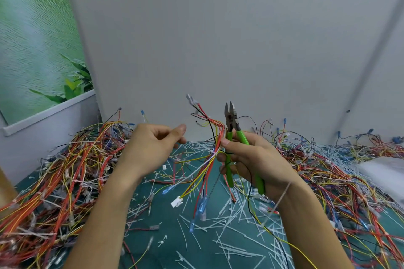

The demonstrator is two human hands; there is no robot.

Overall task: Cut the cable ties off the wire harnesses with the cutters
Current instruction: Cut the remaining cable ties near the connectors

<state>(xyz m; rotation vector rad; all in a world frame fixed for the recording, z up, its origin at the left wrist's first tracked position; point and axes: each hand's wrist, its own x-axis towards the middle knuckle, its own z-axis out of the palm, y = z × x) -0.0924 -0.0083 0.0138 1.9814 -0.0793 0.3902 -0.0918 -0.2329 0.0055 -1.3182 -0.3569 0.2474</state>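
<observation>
Bright, even, soft light with faint shadows; wide-angle bending at edges, slight blur throughout

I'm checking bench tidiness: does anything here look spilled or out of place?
Yes. Cut cable ties lie strewn across the green tabletop between the harness piles, not gathered anywhere. Also, the right hand grips both the cutters and a wire harness at once.

Both forearms bare, raised side by side, hands apart. Left hand point(150, 146): back toward camera, fingers loosely curled, thumb extended rightward, holding nothing. Right hand point(255, 159): fingers wrapped round cutters point(242, 136), thumb pointing left, tool held upright.
</observation>
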